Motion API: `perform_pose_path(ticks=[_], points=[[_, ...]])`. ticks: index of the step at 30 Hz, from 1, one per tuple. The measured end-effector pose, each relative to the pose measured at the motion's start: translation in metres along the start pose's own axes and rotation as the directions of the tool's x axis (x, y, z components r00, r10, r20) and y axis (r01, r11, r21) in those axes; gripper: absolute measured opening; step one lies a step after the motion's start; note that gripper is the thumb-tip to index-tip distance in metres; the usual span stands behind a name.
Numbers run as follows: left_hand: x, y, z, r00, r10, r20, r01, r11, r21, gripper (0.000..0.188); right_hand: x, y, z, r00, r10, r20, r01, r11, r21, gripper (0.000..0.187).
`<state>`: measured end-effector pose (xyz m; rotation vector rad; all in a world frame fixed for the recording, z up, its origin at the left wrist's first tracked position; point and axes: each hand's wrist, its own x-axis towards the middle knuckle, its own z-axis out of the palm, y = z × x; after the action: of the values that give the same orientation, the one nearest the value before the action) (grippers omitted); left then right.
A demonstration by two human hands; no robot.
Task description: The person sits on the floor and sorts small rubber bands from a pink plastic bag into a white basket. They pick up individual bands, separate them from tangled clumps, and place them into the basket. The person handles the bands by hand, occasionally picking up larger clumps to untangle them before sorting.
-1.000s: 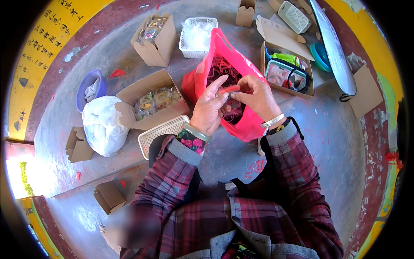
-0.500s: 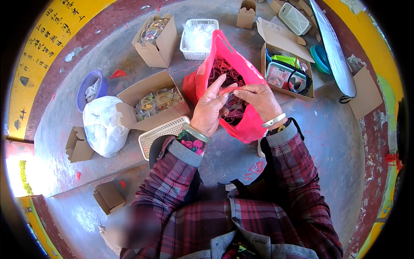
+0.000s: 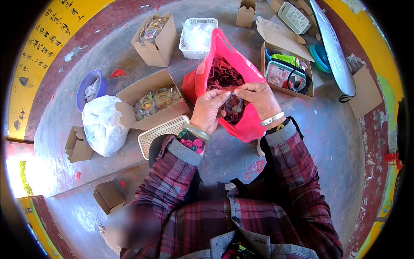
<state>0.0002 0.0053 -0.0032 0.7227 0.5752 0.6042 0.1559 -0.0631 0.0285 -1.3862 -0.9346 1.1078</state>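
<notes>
A pink plastic bag [image 3: 248, 125] full of dark red thin rings stands open on the grey floor in front of me. My left hand [image 3: 209, 110] and my right hand [image 3: 258, 97] meet over its mouth. Together they pinch a small clear plastic packet [image 3: 233, 103] with rings inside, each hand gripping one side. A pale bangle is on my left wrist and a white one on my right.
A cardboard box [image 3: 155, 101] of packed rings lies left of the bag, with a white basket [image 3: 164, 134] and a white sack [image 3: 103, 125] near it. More boxes [image 3: 157, 36], a white crate [image 3: 196, 36] and a box with lidded containers [image 3: 286, 69] stand beyond.
Both hands have shifted slightly lower over the bag and now hold the small packet between their fingertips; the bag has not moved.
</notes>
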Motion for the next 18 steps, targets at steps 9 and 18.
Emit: perform_pose_path(ticks=[9,18], points=[[-0.003,0.0,0.007,0.996,0.076,-0.038,-0.073,0.995,0.066,0.014,0.005,0.013,0.002,0.997,-0.051,-0.062,0.052,0.999,0.012,0.012],[-0.005,0.003,0.01,0.998,0.06,-0.029,-0.056,0.993,0.103,0.016,0.004,0.011,0.001,1.0,-0.01,-0.025,0.014,0.987,0.161,0.011]])
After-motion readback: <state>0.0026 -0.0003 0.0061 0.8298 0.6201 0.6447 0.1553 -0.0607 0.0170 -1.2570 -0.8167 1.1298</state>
